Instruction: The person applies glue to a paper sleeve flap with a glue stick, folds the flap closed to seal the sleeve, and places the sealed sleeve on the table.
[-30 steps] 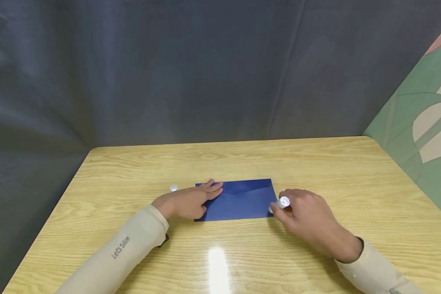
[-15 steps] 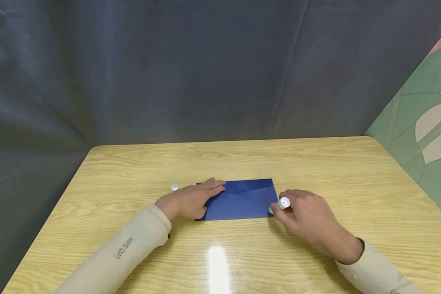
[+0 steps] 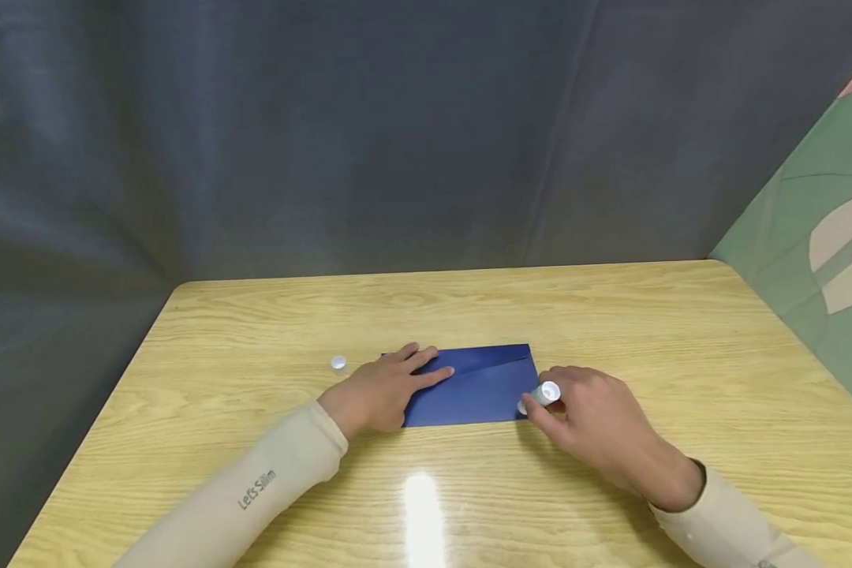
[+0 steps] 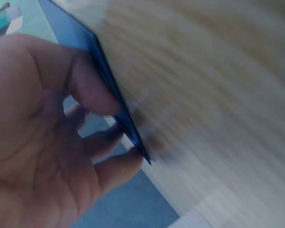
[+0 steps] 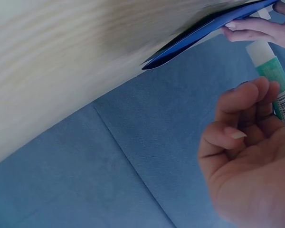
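A blue envelope (image 3: 468,394) lies on the wooden table with its flap folded down along the far side. Spread across its left part is my left hand (image 3: 386,390), resting on the paper with the fingers fairly straight. In the left wrist view, thumb and fingertips touch the envelope (image 4: 69,28) near its edge. Beside the envelope's right end, my right hand (image 3: 596,414) holds a glue stick (image 3: 543,393) between thumb and fingers. The right wrist view shows the glue stick (image 5: 274,76) as white and green with a barcode, partly hidden by curled fingers.
A small white cap (image 3: 338,363) stands on the table (image 3: 255,323) left of the envelope. A dark cloth (image 3: 397,142) hangs behind and to the left. On the right is a green, leaf-patterned surface (image 3: 816,229).
My left hand has slid a little to the right over the envelope, and its fingers have spread wider. The right hand and the glue stick have stayed almost still.
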A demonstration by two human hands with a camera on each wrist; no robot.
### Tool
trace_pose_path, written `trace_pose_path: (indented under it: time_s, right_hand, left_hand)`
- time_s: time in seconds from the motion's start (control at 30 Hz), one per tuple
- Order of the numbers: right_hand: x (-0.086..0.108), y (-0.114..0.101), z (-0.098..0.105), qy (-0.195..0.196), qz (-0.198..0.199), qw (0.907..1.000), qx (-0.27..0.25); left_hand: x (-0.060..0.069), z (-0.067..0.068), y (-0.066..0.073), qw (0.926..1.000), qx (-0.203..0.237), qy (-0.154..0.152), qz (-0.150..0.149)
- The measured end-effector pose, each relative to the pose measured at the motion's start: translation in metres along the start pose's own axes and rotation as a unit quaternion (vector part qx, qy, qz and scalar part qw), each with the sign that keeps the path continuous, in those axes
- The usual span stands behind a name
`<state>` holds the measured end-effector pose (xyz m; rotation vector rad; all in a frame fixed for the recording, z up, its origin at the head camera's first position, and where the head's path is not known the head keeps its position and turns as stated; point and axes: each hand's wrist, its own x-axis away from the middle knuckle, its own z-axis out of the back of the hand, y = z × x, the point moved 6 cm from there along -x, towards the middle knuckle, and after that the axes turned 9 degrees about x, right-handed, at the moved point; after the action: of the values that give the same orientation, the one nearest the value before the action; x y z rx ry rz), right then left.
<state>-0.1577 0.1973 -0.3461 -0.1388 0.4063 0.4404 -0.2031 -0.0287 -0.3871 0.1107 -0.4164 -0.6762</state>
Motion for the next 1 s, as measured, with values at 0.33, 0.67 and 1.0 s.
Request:
trace_pose_path:
  time_s: [0.33,0.67,1.0]
  right_hand:
    - [0.002,-0.001,-0.001,0.017,0.009,0.9998,0.008]
    - [0.001,-0.003,0.002,0.031,0.016,0.9994,0.005]
    - [0.001,-0.004,0.004,0.033,0.018,0.9993,-0.001]
  left_hand:
    - [-0.006,-0.001,0.002,0.9999,0.002,-0.009,0.014]
    - [-0.007,0.005,-0.01,0.9947,0.086,-0.035,0.044]
    - [-0.007,0.004,-0.006,0.9958,0.076,0.012,0.05]
